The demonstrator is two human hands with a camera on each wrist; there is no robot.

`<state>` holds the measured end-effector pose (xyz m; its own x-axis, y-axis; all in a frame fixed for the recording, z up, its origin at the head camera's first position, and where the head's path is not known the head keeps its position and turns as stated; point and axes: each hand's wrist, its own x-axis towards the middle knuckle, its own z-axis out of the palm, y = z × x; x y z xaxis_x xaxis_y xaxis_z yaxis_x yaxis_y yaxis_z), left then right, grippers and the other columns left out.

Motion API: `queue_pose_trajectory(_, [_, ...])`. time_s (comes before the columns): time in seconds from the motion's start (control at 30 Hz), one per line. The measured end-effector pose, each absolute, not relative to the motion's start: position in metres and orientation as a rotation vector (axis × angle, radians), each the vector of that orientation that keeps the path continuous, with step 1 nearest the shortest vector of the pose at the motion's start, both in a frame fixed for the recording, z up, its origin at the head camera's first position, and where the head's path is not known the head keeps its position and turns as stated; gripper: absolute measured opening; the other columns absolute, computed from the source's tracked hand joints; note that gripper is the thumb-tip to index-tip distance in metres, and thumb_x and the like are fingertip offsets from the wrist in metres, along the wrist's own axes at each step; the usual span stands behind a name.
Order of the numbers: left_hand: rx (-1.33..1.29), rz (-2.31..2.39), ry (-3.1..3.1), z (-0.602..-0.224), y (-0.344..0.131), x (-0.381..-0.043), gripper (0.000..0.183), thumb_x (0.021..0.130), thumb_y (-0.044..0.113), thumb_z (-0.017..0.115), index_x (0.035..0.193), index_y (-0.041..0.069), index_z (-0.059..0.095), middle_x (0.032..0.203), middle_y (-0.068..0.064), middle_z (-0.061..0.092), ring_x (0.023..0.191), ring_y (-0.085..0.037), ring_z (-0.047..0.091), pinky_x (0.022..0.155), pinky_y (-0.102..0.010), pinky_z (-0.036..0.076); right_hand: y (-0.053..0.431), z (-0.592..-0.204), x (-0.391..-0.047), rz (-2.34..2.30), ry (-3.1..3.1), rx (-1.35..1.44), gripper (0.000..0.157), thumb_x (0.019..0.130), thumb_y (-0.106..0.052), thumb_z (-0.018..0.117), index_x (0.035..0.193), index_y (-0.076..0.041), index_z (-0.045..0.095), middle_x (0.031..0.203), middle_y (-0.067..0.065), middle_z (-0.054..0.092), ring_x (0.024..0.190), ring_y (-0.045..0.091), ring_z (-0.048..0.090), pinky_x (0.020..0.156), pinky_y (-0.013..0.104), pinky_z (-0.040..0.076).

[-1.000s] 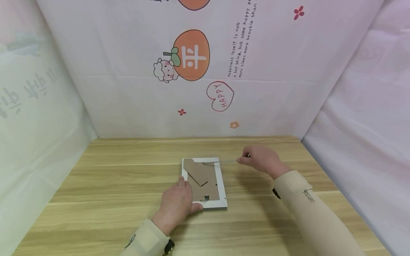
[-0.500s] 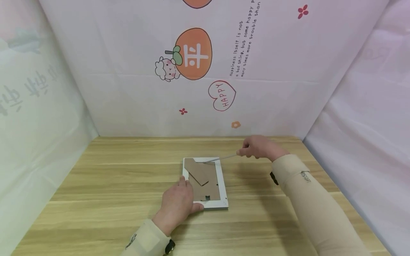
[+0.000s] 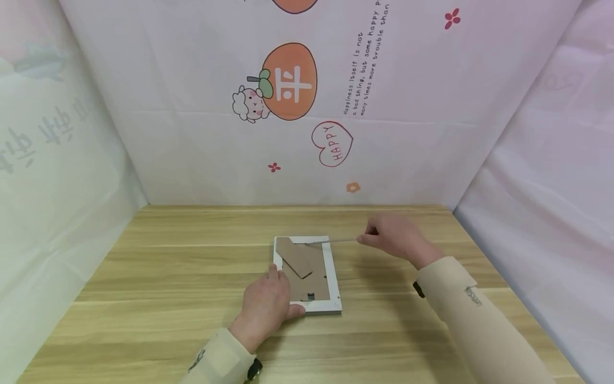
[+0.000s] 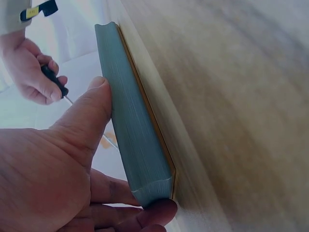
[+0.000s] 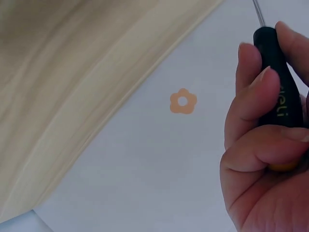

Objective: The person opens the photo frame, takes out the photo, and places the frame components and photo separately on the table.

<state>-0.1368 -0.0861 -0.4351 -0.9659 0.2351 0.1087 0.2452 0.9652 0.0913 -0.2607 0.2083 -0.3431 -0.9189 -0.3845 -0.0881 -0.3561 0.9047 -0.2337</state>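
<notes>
I see the frame (image 3: 314,284) back-up on the table (image 3: 192,256); left hand (image 3: 266,300) gripping its near-left corner, likely to steady it; right hand (image 3: 397,237) grasping the screwdriver (image 5: 284,92)'s handle, presumably to control the tip

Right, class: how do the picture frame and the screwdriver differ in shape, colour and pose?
Shape: the picture frame is a flat rectangle; the screwdriver is long and narrow.
Colour: the picture frame's back is white and brown; the screwdriver's handle is dark green.
Pose: the picture frame lies on the table; the screwdriver's handle is raised above it.
Shared: each is gripped by one hand.
</notes>
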Motion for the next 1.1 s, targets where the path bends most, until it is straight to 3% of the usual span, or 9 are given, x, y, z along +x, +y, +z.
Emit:
queue_pose_trajectory(0.33, [-0.358,-0.172,-3.043,-0.433,-0.086,-0.137,0.098,0.076,0.067,0.082,0.13,-0.012,0.063,0.142,-0.032,0.059,0.092,-0.035,0.074,0.058,-0.042,0.059,0.208,-0.364,-0.239,-0.347,2.974,-0.535,0.026,0.101,-0.041,0.066,0.101,-0.015,0.067,0.089,-0.005,0.068,0.073,0.012,0.058,0.067,0.032,0.05])
queue_pose_trajectory(0.63, [-0.362,-0.15,-3.057,-0.432,-0.086,-0.138,0.098,0.077,0.067,0.08,0.131,-0.012,0.063,0.142,-0.032,0.059,0.097,-0.036,0.074,0.058,-0.041,0.059,0.201,-0.373,-0.23,-0.324,3.047,-0.543,0.024,0.101,-0.038,0.066,0.098,-0.015,0.066,0.077,-0.007,0.063,0.064,0.01,0.053,0.057,0.029,0.044])
queue_pose_trajectory(0.83, [-0.367,-0.137,-3.059,-0.432,-0.087,-0.138,0.097,0.077,0.067,0.08,0.131,-0.012,0.063,0.142,-0.033,0.059,0.091,-0.034,0.074,0.053,-0.038,0.056,0.196,-0.377,-0.222,-0.265,3.113,-0.593,0.023,0.1,-0.036,0.067,0.099,-0.014,0.065,0.074,-0.008,0.062,0.06,0.007,0.052,0.052,0.027,0.043])
queue_pose_trajectory(1.1, [-0.367,-0.148,-3.055,-0.431,-0.085,-0.137,0.097,0.078,0.067,0.08,0.131,-0.013,0.062,0.142,-0.033,0.059,0.098,-0.035,0.074,0.062,-0.042,0.061,0.183,-0.372,-0.208,-0.11,3.289,-0.8,0.024,0.094,-0.028,0.076,0.088,-0.013,0.058,0.068,-0.003,0.052,0.054,0.009,0.043,0.043,0.026,0.034])
